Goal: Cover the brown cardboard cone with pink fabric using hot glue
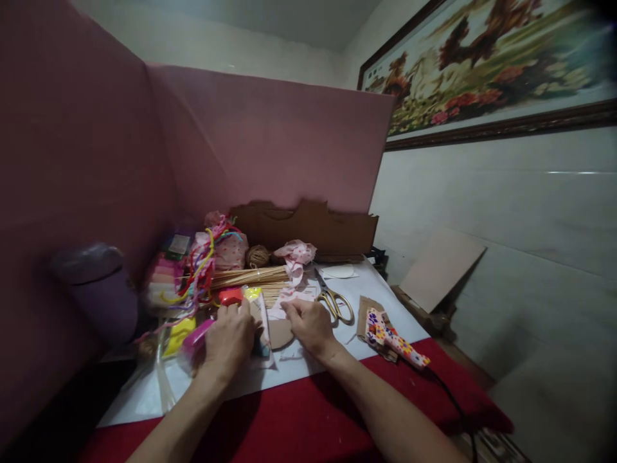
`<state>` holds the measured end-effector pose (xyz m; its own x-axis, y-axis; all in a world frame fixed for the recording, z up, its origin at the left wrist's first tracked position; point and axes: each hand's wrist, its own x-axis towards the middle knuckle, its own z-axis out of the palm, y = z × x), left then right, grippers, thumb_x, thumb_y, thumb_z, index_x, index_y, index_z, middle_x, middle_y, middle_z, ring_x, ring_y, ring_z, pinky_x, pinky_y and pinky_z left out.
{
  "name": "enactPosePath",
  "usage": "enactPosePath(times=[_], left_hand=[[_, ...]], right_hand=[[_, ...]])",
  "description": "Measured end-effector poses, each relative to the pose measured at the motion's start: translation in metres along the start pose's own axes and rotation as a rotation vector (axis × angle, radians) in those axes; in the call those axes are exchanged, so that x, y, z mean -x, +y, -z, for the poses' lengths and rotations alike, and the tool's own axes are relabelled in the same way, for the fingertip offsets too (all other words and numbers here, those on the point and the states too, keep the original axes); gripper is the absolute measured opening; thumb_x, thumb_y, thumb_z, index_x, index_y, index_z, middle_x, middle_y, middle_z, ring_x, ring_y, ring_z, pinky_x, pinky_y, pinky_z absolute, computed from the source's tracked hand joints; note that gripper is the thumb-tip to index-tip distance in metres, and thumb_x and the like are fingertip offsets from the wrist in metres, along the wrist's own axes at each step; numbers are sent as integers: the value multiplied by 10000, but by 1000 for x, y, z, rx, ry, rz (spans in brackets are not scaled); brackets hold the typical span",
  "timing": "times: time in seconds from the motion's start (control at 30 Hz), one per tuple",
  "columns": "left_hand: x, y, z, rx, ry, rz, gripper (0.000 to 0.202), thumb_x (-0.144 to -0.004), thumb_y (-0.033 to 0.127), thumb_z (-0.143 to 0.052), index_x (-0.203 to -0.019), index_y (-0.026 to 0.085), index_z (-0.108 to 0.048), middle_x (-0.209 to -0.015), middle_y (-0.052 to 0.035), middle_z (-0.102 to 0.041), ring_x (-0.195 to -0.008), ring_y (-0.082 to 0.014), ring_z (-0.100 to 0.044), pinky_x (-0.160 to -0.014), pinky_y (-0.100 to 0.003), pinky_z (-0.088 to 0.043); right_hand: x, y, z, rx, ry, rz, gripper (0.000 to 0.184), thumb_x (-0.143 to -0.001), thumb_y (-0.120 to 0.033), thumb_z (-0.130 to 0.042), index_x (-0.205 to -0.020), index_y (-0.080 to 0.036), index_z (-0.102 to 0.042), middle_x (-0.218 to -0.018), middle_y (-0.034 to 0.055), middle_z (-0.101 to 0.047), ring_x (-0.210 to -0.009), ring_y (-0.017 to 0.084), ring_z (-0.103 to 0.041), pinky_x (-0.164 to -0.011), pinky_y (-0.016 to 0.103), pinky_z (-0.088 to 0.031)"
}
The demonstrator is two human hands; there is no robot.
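Note:
My right hand is closed in a pinch on the edge of a pink patterned cloth. Curled fingers form my left hand, closed beside a flat packet; what it holds, if anything, is hidden. Between the hands lies a rounded piece of brown cardboard, with a small scrap of cloth below it. Gold-handled scissors rest just beyond my right hand. Close to my left hand are a purple-pink packet and a red item.
A flower-patterned glue gun lies on cardboard at the right, its cord trailing off the red-covered edge. Bundled wooden sticks, a twine ball and colourful pipe cleaners crowd the back left. Torn cardboard stands behind.

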<state>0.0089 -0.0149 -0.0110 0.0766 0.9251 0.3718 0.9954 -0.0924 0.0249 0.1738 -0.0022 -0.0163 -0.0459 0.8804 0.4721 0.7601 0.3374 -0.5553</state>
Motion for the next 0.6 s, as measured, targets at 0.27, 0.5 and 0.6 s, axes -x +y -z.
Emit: enactPosePath(times=[0.27, 0.5, 0.6], left_hand=[[-1, 6, -1, -57, 84, -201, 340, -847, 276, -485, -1142, 141, -588, -928, -137, -631, -894, -291, -516, -738, -352, -397], [2, 6, 1, -56, 147, -180, 305, -863, 244, -443, -1097, 181, -629, -888, -118, -651, -866, -295, -543, -686, -368, -402], [-2, 3, 0, 9, 167, -162, 298, -856, 244, -450, -1069, 186, -651, -899, -119, -665, -890, -295, -558, -701, -378, -416]], right_hand=[[4, 20, 75, -63, 101, -67, 458, -889, -466, -405, -700, -165, -693, -580, 41, -640, -553, 147, -549, -521, 241, -324], [48, 117, 135, 353, -75, -287, 434, -749, -429, -567, -1043, -126, -668, -1097, 153, -639, -998, 290, -590, -799, 324, -428], [64, 140, 132, 400, -218, -351, 497, -727, -431, -576, -1111, -119, -629, -1129, 162, -619, -1030, 299, -576, -835, 341, -431]])
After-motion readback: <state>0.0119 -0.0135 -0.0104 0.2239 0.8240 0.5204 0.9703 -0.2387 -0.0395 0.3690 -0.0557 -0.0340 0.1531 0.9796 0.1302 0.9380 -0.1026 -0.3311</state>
